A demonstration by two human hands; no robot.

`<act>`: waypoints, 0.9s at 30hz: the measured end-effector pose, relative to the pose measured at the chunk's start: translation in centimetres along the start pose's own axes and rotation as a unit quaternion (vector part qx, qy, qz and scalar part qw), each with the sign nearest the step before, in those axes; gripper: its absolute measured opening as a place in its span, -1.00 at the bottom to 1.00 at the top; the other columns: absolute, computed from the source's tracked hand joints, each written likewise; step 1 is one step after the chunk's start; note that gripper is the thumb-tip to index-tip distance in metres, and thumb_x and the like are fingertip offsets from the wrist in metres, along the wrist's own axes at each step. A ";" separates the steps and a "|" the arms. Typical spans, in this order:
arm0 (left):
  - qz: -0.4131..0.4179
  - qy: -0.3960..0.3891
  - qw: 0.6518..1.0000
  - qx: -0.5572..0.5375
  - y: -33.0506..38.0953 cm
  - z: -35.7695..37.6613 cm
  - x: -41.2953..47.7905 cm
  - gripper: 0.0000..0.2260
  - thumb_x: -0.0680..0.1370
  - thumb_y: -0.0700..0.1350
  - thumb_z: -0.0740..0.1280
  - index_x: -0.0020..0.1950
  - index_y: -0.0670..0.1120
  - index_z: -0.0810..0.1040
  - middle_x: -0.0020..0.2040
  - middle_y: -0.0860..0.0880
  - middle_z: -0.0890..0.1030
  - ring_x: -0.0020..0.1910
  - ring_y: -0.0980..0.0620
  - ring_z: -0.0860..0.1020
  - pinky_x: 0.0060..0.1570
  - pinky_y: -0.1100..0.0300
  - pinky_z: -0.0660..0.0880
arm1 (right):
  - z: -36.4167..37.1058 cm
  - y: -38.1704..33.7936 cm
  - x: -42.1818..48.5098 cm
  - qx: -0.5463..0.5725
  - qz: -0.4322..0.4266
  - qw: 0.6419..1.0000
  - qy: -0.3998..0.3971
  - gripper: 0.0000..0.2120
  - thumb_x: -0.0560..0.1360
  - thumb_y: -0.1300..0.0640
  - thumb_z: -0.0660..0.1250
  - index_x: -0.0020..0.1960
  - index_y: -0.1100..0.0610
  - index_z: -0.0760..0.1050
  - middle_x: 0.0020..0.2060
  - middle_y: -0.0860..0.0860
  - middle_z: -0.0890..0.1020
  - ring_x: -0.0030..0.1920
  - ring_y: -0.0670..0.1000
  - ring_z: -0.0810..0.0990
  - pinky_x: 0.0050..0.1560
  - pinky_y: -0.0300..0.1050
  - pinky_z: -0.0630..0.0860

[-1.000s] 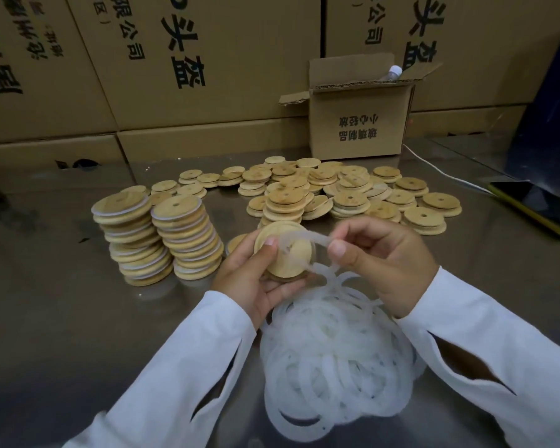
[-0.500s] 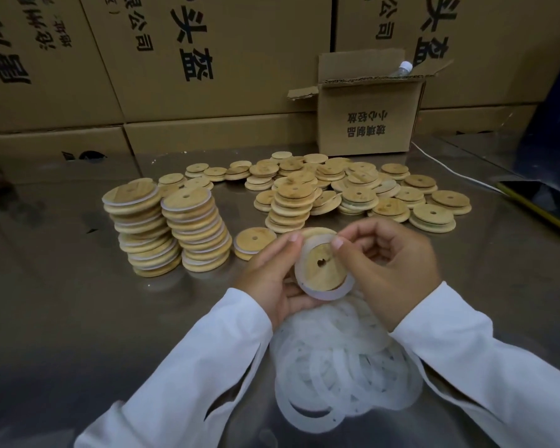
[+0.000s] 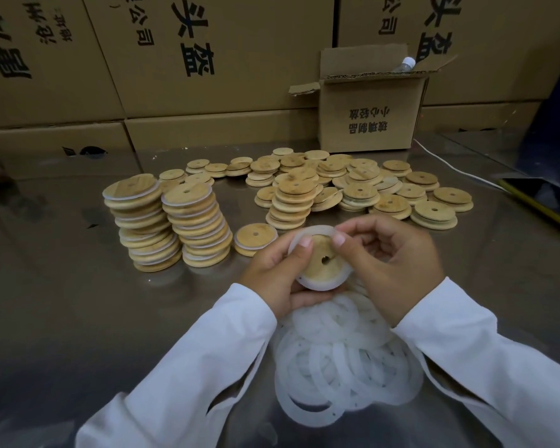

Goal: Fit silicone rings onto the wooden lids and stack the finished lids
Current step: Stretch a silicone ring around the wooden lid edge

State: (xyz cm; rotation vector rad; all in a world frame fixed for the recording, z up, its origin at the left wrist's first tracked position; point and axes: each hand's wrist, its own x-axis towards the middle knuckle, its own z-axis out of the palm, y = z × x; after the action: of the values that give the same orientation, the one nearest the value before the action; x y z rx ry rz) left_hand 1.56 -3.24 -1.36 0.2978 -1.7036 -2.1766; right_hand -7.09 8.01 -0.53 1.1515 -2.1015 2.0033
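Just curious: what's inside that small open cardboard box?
A clear plastic bottle with a white cap pokes out of the small brown cardboard box; its walls hide everything else.

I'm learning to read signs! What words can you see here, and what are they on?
"玻璃制品", "小心轻放": small open carton, upside down.
"头盔": large cartons behind, sideways.
"公司": large cartons, smaller print.
Far-left carton print: cut off, unreadable.
Wooden lids, silicone rings: no text.
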 end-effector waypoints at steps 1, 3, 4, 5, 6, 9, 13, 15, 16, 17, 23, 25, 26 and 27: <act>0.001 0.001 1.000 0.002 0.0 0.0 0.0 -0.79 0.45 -0.01 0.25 0.01 0.01 0.60 -0.09 -0.08 0.66 -0.14 -0.06 0.67 -0.31 0.19 0.58 | 0.0 0.1 0.0 -0.006 0.001 1.000 0.003 -0.91 0.37 0.13 0.41 -0.25 -0.05 0.58 -0.36 0.04 0.62 -0.30 -0.01 0.56 -0.23 -0.23 0.52; 0.002 -0.002 1.000 0.002 0.0 0.0 0.0 -0.75 0.39 0.01 0.27 0.00 0.01 0.60 -0.08 -0.09 0.66 -0.13 -0.07 0.66 -0.30 0.19 0.58 | -0.1 0.2 0.1 -0.006 0.003 1.000 0.009 -0.88 0.38 0.14 0.40 -0.28 -0.06 0.57 -0.34 0.03 0.62 -0.30 -0.04 0.56 -0.26 -0.27 0.51; 0.003 -0.003 1.000 0.001 0.0 0.0 0.0 -0.74 0.37 0.02 0.27 0.00 0.01 0.61 -0.08 -0.09 0.67 -0.13 -0.08 0.66 -0.30 0.18 0.58 | -0.1 0.2 0.1 -0.002 0.004 1.000 0.010 -0.87 0.39 0.15 0.40 -0.29 -0.06 0.57 -0.34 0.03 0.62 -0.31 -0.05 0.56 -0.28 -0.29 0.51; 0.003 -0.004 1.000 -0.001 0.0 0.0 0.0 -0.74 0.36 0.02 0.27 -0.01 0.02 0.61 -0.08 -0.08 0.67 -0.12 -0.09 0.66 -0.29 0.18 0.58 | -0.1 0.2 0.1 0.001 0.007 1.000 0.012 -0.85 0.39 0.16 0.40 -0.29 -0.06 0.57 -0.34 0.04 0.62 -0.32 -0.06 0.55 -0.29 -0.30 0.50; 0.003 -0.005 1.000 -0.002 0.0 -0.1 0.0 -0.74 0.36 0.03 0.27 -0.02 0.03 0.62 -0.07 -0.08 0.67 -0.11 -0.10 0.66 -0.28 0.17 0.58 | -0.2 0.3 0.2 0.003 0.011 1.000 0.013 -0.85 0.39 0.16 0.40 -0.30 -0.06 0.56 -0.34 0.04 0.62 -0.32 -0.06 0.55 -0.29 -0.29 0.50; -0.005 -0.011 1.000 -0.008 0.0 -0.2 0.1 -0.75 0.36 0.04 0.28 -0.06 0.05 0.65 -0.04 -0.12 0.67 -0.09 -0.15 0.66 -0.25 0.13 0.60 | -0.2 0.2 0.4 0.001 0.026 1.000 0.017 -0.87 0.39 0.15 0.39 -0.30 -0.05 0.56 -0.34 0.04 0.62 -0.32 -0.05 0.55 -0.24 -0.23 0.51; -0.015 -0.012 1.000 -0.022 0.1 -0.3 0.2 -0.75 0.34 0.02 0.29 -0.07 0.04 0.66 -0.06 -0.12 0.68 -0.12 -0.18 0.66 -0.24 0.09 0.61 | -0.3 0.0 0.6 0.008 0.040 0.999 0.019 -0.89 0.38 0.14 0.40 -0.30 -0.03 0.56 -0.35 0.05 0.62 -0.35 -0.10 0.53 -0.26 -0.25 0.49; -0.009 -0.015 1.000 -0.017 0.1 -0.2 0.1 -0.74 0.36 0.03 0.28 -0.03 0.03 0.64 -0.04 -0.14 0.67 -0.11 -0.18 0.65 -0.22 0.10 0.61 | -0.3 0.0 0.5 0.008 0.044 0.999 0.020 -0.90 0.38 0.14 0.39 -0.29 0.00 0.56 -0.35 0.07 0.62 -0.35 -0.08 0.52 -0.27 -0.24 0.50; -0.006 -0.017 1.000 -0.015 0.1 -0.2 0.0 -0.74 0.36 0.03 0.28 -0.02 0.02 0.63 -0.04 -0.14 0.67 -0.11 -0.18 0.65 -0.23 0.11 0.61 | -0.3 0.0 0.5 0.010 0.047 0.999 0.021 -0.90 0.38 0.15 0.39 -0.30 0.01 0.56 -0.35 0.09 0.62 -0.36 -0.07 0.52 -0.28 -0.23 0.50; -0.004 -0.018 1.000 -0.012 0.2 -0.1 0.0 -0.73 0.37 0.03 0.27 0.00 0.02 0.62 -0.04 -0.14 0.67 -0.10 -0.18 0.65 -0.23 0.12 0.60 | -0.3 0.0 0.5 0.010 0.050 0.998 0.023 -0.90 0.38 0.15 0.39 -0.30 0.02 0.56 -0.35 0.10 0.62 -0.37 -0.07 0.51 -0.28 -0.20 0.50; 0.003 -0.013 1.000 0.012 0.2 0.0 0.0 -0.76 0.45 0.01 0.22 0.03 0.00 0.59 0.00 -0.16 0.65 -0.09 -0.17 0.65 -0.18 0.11 0.62 | -0.4 0.2 0.7 0.002 0.062 0.997 0.039 -0.86 0.41 0.16 0.38 -0.31 0.01 0.55 -0.38 0.02 0.60 -0.36 -0.06 0.52 -0.28 -0.22 0.51; 0.007 0.005 1.000 0.012 0.2 0.0 0.0 -0.79 0.52 -0.03 0.19 0.03 -0.03 0.58 -0.02 -0.17 0.65 -0.13 -0.17 0.66 -0.20 0.11 0.62 | -0.4 0.2 0.7 -0.004 0.063 0.998 0.031 -0.86 0.41 0.16 0.38 -0.31 0.01 0.54 -0.38 0.02 0.60 -0.36 -0.05 0.52 -0.25 -0.18 0.52; 0.007 0.012 1.000 0.012 0.2 0.0 0.0 -0.80 0.54 -0.04 0.18 0.02 -0.03 0.57 -0.02 -0.18 0.64 -0.15 -0.16 0.66 -0.22 0.12 0.62 | -0.3 0.2 0.7 -0.008 0.062 0.998 0.025 -0.86 0.41 0.16 0.38 -0.30 0.00 0.54 -0.38 0.01 0.59 -0.36 -0.05 0.52 -0.25 -0.18 0.52; 0.006 0.017 1.000 0.009 0.2 -0.1 0.1 -0.80 0.55 -0.05 0.17 0.01 -0.04 0.57 -0.04 -0.17 0.64 -0.18 -0.14 0.66 -0.24 0.13 0.62 | -0.3 0.2 0.6 -0.011 0.061 0.998 0.019 -0.85 0.42 0.16 0.37 -0.30 0.00 0.53 -0.38 0.00 0.59 -0.35 -0.06 0.52 -0.25 -0.19 0.52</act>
State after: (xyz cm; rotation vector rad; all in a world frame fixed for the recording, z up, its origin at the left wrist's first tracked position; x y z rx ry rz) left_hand 1.57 -3.37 -1.17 0.3266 -1.7039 -2.1351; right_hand -7.81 7.93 -0.37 0.9963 -2.2201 2.0270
